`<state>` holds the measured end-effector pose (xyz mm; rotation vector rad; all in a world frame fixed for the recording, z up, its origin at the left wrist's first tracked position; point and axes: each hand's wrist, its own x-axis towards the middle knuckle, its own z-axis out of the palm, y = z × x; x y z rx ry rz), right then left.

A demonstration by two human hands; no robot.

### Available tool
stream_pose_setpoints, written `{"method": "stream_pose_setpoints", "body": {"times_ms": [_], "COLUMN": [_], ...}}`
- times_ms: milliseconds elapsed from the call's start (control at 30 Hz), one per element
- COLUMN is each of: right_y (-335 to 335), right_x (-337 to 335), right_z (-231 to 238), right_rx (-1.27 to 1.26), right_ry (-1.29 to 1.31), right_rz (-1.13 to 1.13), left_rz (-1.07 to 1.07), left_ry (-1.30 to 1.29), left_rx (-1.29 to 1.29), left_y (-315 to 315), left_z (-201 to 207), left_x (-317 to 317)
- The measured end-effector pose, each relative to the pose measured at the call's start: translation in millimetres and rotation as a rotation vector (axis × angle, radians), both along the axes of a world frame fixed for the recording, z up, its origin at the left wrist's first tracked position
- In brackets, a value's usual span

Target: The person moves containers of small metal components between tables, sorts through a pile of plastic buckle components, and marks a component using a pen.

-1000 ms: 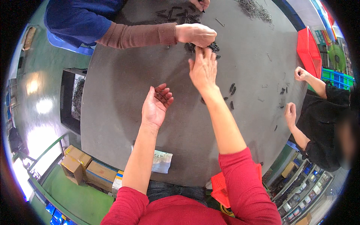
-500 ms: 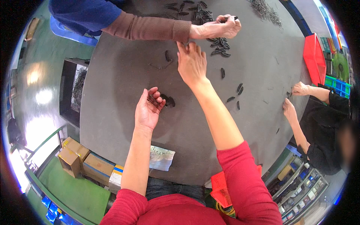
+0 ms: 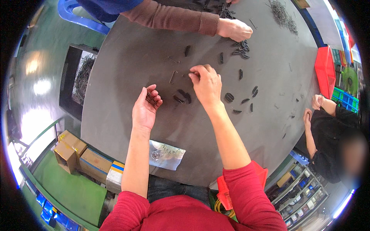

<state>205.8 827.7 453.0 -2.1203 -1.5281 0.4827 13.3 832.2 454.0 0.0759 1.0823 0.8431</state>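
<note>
small black pieces [image 3: 185, 94] lie between left hand [image 3: 145, 109] and right hand [image 3: 207, 86], probably light, stiff, easiest pinched mid-side imo. right hand, two o'clock from them, is pinched narrow, can't tell if it's got anything. left, at eight, curls round some dark bits [image 3: 151, 99]. bent wire [image 3: 172, 78] at eleven; co-worker's brown sleeve [image 3: 173, 18] blocks twelve.

The left hand's [image 3: 145, 111] curled fingers [image 3: 154, 93] partly hide dark pieces [image 3: 150, 99].
</note>
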Motion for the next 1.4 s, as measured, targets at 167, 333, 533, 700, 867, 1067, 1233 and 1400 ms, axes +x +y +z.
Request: {"method": "stream_pose_setpoints", "body": {"times_ms": [167,333,533,700,867,1067,1233,1400], "right_y": [5.0,-0.5,19.9,21.6,50.8,14.4,17.6,14.4], "right_x": [-18.7,-38.7,-25.8,-46.3,-35.0,-36.7,-22.2,-22.7], "right_z": [9.4,29.7,7.2,25.6,5.4,19.2,9.2,4.5], "right_rx": [-0.073,-0.265,-0.059,-0.009,-0.058,-0.089,-0.046,-0.057], "right_ry": [-0.241,0.305,-0.288,0.223,-0.157,0.134,-0.020,-0.329], "right_rz": [0.108,0.343,0.456,0.359,0.229,0.195,0.374,0.515], "left_rz": [-0.049,-0.026,-0.010,-0.007,0.003,0.097,0.055,0.041], "left_ry": [0.013,-0.058,-0.094,0.009,-0.009,-0.062,-0.188,-0.036], "left_rx": [0.059,-0.003,-0.007,0.014,0.036,0.013,0.077,-0.003], "left_y": [-5.2,-0.9,0.7,5.9,7.1,7.1,0.3,-9.4], "left_z": [0.5,8.6,-10.2,7.3,1.2,7.6,-10.3,0.2], "left_x": [-8.2,6.1,-13.6,-2.2,-4.2,-9.0,-28.0,-23.5]}}
